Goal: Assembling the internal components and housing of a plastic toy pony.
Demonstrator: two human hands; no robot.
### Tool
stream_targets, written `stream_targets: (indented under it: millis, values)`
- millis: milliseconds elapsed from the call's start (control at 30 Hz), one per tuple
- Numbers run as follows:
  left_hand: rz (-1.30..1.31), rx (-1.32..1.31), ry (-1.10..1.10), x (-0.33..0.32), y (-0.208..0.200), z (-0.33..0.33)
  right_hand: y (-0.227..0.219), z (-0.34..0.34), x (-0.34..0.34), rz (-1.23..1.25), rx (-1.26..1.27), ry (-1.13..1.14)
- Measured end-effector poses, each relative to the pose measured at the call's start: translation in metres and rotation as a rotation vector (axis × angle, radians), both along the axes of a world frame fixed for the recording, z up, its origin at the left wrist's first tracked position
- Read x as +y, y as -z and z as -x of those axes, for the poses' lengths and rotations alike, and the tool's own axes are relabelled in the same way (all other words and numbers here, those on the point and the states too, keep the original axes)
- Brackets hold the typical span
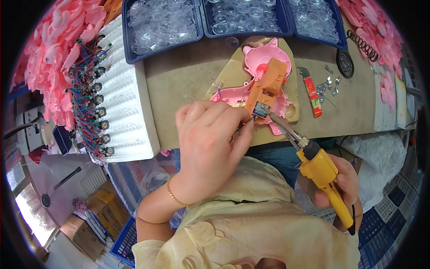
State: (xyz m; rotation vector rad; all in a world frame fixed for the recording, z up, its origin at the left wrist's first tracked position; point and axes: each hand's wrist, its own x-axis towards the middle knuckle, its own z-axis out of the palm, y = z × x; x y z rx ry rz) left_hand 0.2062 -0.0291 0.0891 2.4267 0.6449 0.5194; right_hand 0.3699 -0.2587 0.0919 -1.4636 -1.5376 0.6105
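My right hand (344, 181) is wrapped round a yellow soldering iron (319, 168). The iron's metal tip reaches up-left to a small blue-green part (260, 109) in an orange plastic housing (273, 77). Against the housing's near end, my left hand (210, 136) is closed in a pinch, a thin dark wire at its fingertips; the fingers partly hide it. Under the housing lie pink plastic shell halves (256, 54), one round with small ears, set in a tan fixture (292, 85) on the table.
Blue bins (200, 20) of clear plastic parts line the far side. At left, a white foam tray (130, 98) carries wired round speakers (102, 111) beside heaped pink parts (53, 58). Right of the fixture lie a red-handled cutter knife (312, 92), small metal pieces (329, 85) and a black coil spring (363, 45).
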Motion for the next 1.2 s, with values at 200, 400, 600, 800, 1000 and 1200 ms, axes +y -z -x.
stream_targets:
  millis: [200,400,600,800,1000,1200]
  values:
    - [-0.057,0.049,-0.007,0.001,-0.004,0.001,0.000,-0.003,0.010,-0.160,-0.049,0.074]
    - [0.638,-0.209,-0.151,-0.001,-0.011,0.021,0.005,0.003,-0.019,-0.035,0.173,0.236]
    - [1.185,-0.257,-0.074,0.003,-0.016,0.011,0.004,0.008,-0.010,-0.200,0.201,0.354]
    - [0.484,-0.108,0.010,-0.004,-0.013,0.007,0.001,0.006,-0.020,-0.118,-0.132,0.527]
    - [0.224,-0.068,0.095,-0.016,-0.007,-0.004,0.012,0.031,0.039,-0.085,0.605,0.487]
    - [0.036,-0.058,0.195,-0.017,-0.008,-0.007,0.016,0.034,0.076,-0.075,0.516,0.398]
